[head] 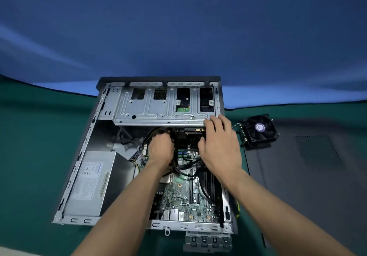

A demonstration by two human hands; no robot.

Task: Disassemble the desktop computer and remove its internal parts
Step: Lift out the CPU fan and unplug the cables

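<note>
While both hands work under the grey perforated metal drive cage [164, 106] in the open silver desktop case [83, 168], could snag black cables [182, 168] just below. Left hand [160, 150] curled, contents hidden; right hand [218, 146] spread, fingertips on cage edge.

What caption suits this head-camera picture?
Both hands, left hand and right hand, reach under the drive cage of an opened desktop case.
</note>
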